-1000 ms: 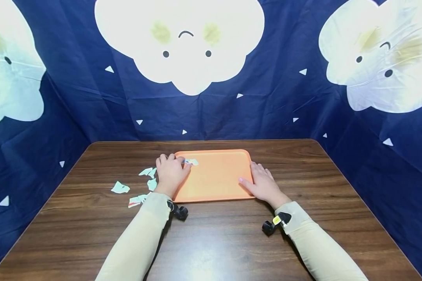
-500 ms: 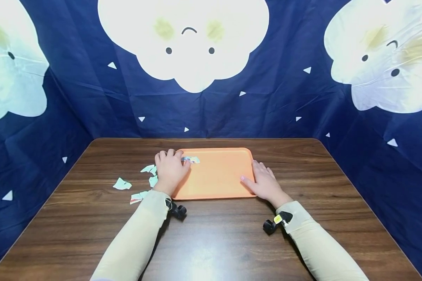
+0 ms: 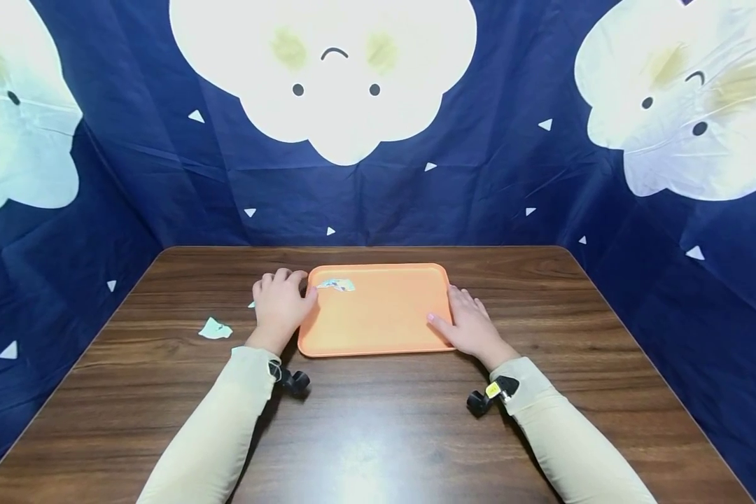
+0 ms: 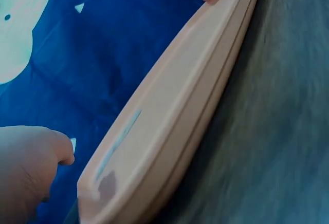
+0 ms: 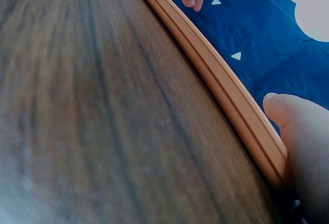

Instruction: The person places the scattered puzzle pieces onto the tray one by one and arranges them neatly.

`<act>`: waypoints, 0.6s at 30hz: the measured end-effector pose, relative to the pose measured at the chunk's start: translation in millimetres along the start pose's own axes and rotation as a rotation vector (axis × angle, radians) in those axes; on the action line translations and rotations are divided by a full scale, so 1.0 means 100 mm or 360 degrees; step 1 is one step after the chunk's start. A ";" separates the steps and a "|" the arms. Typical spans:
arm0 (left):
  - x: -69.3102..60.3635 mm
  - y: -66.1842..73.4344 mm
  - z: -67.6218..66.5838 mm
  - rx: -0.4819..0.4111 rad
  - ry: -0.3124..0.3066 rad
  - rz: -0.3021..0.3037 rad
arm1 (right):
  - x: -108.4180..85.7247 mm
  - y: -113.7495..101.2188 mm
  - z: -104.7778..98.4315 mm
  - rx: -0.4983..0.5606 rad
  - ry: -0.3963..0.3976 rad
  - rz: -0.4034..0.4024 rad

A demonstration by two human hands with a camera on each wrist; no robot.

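An orange tray [image 3: 378, 329] lies on the table. My right hand [image 3: 475, 329] rests against its right rim, the thumb over the tray and the fingers stretched along the outside. At the tray's far left corner are torn paper scraps [image 3: 337, 284] with coloured print; in the left wrist view these scraps [image 4: 119, 144] look like a thin strip. My left hand [image 3: 280, 308] hovers just left of the tray with loosely bent fingers, nothing visible in them. It covers most of the scraps on that side; only a sliver of paper [image 3: 251, 304] peeks out.
Farther left, a pale torn scrap [image 3: 215, 329] lies on the brown wood-grain table [image 3: 378, 427]. Behind the table hangs a dark blue cloth [image 3: 378, 203] with white cloud faces. Each wrist wears a small black camera.
My left hand has moved left, off the tray's left corner and over the loose scraps. The printed scraps on the tray are now uncovered. My right hand has stayed at the right rim.
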State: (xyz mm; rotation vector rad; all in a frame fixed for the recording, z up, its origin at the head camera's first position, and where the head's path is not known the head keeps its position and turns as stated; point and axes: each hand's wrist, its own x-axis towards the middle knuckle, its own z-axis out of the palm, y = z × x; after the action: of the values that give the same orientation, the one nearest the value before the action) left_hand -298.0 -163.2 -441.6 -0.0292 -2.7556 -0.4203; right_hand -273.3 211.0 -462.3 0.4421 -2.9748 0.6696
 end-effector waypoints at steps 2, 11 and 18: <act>-0.02 -0.07 -0.01 -0.0004 -0.0016 -0.0007 | 0.00 0.00 0.00 -0.0001 0.0000 0.0003; -0.21 -0.40 -0.10 -0.0038 -0.0046 -0.0038 | 0.00 0.03 0.05 -0.0013 -0.0010 0.0004; -0.37 -0.68 -0.15 -0.0121 -0.0007 0.0054 | 0.00 0.02 0.03 -0.0015 0.0012 -0.0013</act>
State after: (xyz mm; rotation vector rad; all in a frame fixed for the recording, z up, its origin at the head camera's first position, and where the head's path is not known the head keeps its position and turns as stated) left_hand -263.1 -231.0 -460.9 -0.0957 -2.7384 -0.5160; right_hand -274.0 211.4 -465.8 0.4497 -2.9666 0.6548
